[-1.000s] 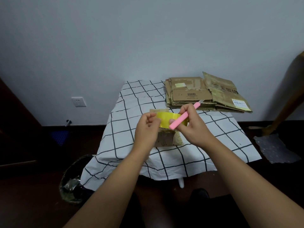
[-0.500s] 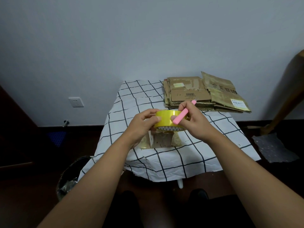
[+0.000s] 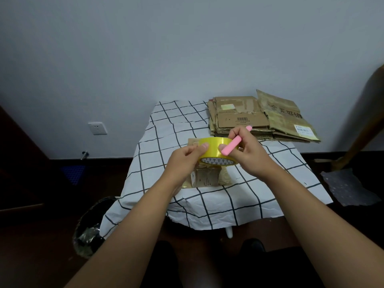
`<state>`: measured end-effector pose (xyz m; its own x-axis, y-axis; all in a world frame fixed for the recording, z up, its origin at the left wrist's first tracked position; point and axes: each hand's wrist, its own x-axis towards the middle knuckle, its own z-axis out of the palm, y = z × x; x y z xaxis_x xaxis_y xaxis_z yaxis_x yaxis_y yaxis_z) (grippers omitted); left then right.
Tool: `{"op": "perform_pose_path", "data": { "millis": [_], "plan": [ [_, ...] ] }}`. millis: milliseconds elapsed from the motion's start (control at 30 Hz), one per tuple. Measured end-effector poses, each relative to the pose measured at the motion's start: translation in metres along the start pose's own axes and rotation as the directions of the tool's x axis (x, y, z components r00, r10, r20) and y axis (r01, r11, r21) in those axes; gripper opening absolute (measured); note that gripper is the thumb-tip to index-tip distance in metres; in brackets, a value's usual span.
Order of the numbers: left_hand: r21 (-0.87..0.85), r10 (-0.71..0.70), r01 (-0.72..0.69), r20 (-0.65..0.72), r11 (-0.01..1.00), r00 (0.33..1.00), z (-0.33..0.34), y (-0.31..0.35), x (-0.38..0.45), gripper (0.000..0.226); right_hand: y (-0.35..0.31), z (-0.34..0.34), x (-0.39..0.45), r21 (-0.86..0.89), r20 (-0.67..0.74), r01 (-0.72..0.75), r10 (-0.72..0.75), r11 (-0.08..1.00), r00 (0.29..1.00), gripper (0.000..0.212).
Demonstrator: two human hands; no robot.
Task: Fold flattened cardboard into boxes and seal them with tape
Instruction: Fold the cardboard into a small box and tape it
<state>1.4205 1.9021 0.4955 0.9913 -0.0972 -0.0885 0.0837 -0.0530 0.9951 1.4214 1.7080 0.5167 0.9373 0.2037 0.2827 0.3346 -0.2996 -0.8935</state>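
Head view: checked cloth (image 3: 166, 125) on small table, grey wall behind. Left hand (image 3: 185, 161) and right hand (image 3: 251, 154) gripping yellow tape roll (image 3: 214, 148) above box (image 3: 205, 177); right also holding pink cutter (image 3: 232, 145). Flat cardboard (image 3: 259, 117) far right.

Bare forearms (image 3: 133, 221) — no sleeves

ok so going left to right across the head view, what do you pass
wall socket → trash bin → left hand → yellow tape roll → pink utility knife → right hand → flattened cardboard stack → grey sheet on the floor
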Motion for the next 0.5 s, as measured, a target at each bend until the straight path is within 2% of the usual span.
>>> {"op": "perform_pose_path", "data": {
  "millis": [133, 233, 367, 500],
  "plan": [
    [-0.026, 0.048, -0.044, 0.138, 0.999, 0.989, 0.0, -0.002, 0.0, 0.056, -0.001, 0.004, -0.01, -0.129, 0.007, 0.104, -0.104, 0.986, 0.995, 0.031],
    [-0.021, 0.071, -0.068, 0.217, 0.997, 0.974, -0.001, -0.01, 0.001, 0.06, 0.001, 0.004, -0.015, -0.249, 0.015, 0.173, -0.175, 0.953, 0.984, 0.03],
    [0.135, 0.12, -0.156, 0.243, 0.979, 0.963, 0.0, -0.008, -0.004, 0.071, 0.012, 0.002, -0.02, -0.333, 0.014, 0.203, -0.21, 0.921, 0.977, 0.03],
    [0.393, 0.134, -0.221, 0.235, 0.893, 0.963, 0.003, -0.005, -0.009, 0.072, 0.024, -0.009, -0.025, -0.466, -0.014, 0.264, -0.305, 0.844, 0.952, 0.03]
  ]
}}
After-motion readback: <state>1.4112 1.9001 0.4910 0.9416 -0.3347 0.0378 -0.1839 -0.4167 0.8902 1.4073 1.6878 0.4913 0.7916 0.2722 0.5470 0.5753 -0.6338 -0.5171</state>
